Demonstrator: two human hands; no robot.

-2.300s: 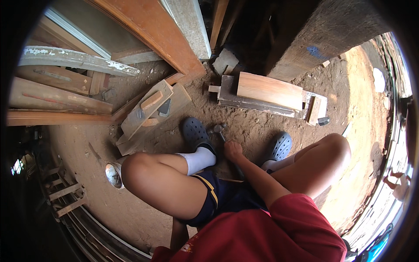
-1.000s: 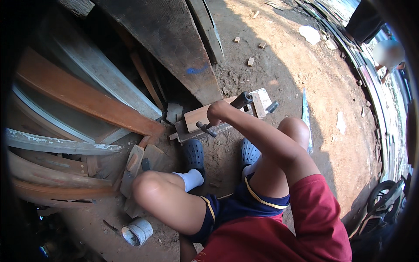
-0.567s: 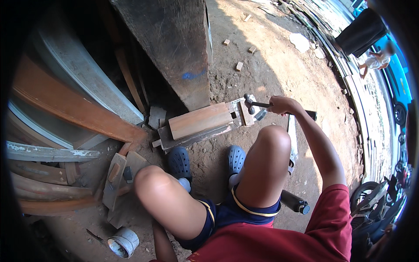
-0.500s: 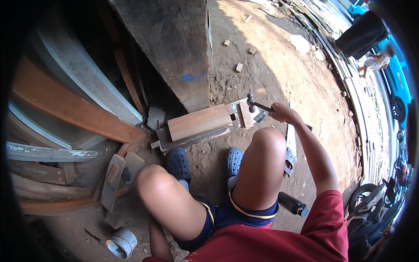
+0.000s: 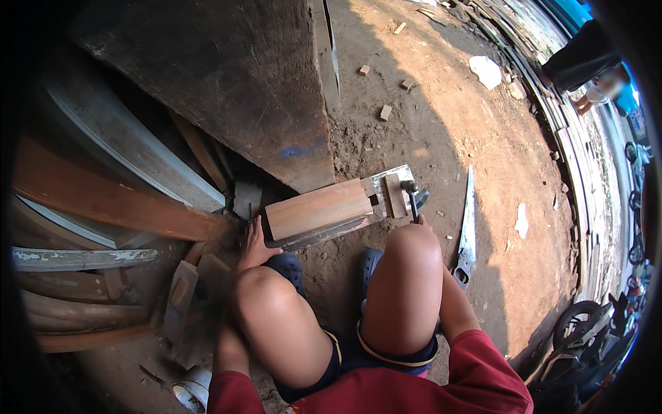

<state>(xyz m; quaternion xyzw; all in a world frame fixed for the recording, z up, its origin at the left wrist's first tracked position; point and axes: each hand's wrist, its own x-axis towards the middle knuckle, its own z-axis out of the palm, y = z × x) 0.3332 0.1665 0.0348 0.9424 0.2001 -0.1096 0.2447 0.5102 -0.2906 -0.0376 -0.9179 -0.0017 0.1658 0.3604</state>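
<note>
My left hand [image 5: 254, 244], fingers spread, reaches to the left end of a pale plank [image 5: 317, 207], which lies on darker, paint-worn boards [image 5: 310, 237] before my feet. Whether it presses on them is unclear. My right hand [image 5: 420, 222], mostly hidden behind my right knee, grips a hammer [image 5: 409, 188] with its head beside a small wood strip [image 5: 395, 194] on the white-painted end of the boards. A dark object [image 5: 420, 199] lies just right of the hammer. A handsaw [image 5: 467, 228] lies on the dirt beside my right leg.
A big weathered timber [image 5: 227, 76] stands behind the boards, with leaning frames [image 5: 117, 193] at left. A white bucket [image 5: 192, 390] sits lower left. Wood offcuts [image 5: 385, 112] are scattered on the dirt. Planks [image 5: 565, 179], a person in dark clothing [image 5: 579, 55], a small person [image 5: 596, 93] and motorbikes [image 5: 600, 331] are at right.
My left hand has come up from beside my left leg to the boards' left end. The hammer in my right hand has moved right and down, behind my knee.
</note>
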